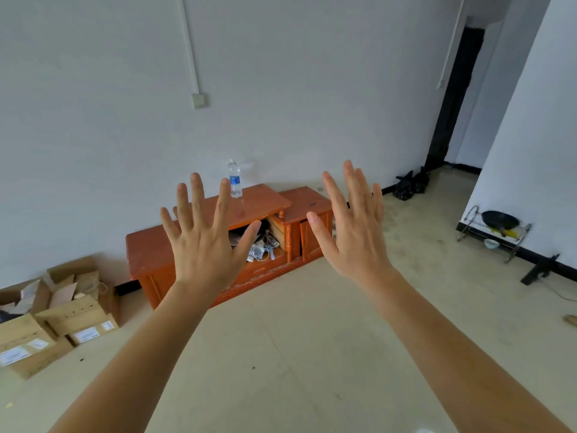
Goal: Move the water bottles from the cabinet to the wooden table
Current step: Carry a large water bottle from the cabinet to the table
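On cabinet (249,204): blue-labelled bottle (235,179), text illegible

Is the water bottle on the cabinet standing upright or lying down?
Upright. The water bottle stands on its base on the cabinet top, cap up, against the wall.

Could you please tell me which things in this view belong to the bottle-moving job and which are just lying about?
Part of the job:
water bottle, upright on top of the cabinet
left hand and right hand, both open and empty

Just lying about:
cardboard boxes
black bags
metal rack with a black pan
white bowl
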